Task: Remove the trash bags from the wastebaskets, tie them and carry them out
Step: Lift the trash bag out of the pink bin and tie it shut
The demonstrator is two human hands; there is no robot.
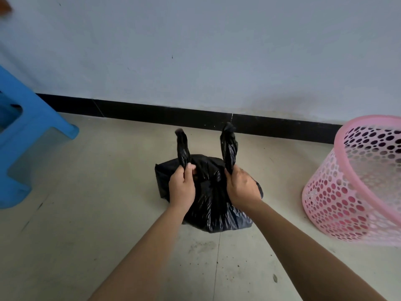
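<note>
Stool: a blue plastic stool point(32, 131) stands on the floor point(97, 213) at nine o'clock from the bag, well apart from it.
Left hand: your left hand point(181, 187) has its fingers curled round the left twisted end point(183, 148) of the bag, which sticks up towards twelve o'clock.
Bag: the black trash bag point(213, 213) sits on the floor between your forearms, full and crumpled, near the black skirting point(152, 114) at twelve o'clock.
Right hand: your right hand point(242, 187) grips the right twisted end point(229, 146) in the same way, with a gap between your two hands.
Wastebasket: a pink basket with round holes point(347, 203) stands at three o'clock from the bag, apart from it, and no liner shows in it.
Done: the bag is out of the basket, and its mouth looks gathered into two twisted ends.
Left to do: the ends are not crossed, and no knot shows between your hands. You have yet to tie the bag and carry it out. The task speaks of more than one basket, and any others are out of view.
Count: one stool, two hands, one bag with two twisted ends, one wastebasket.
</note>
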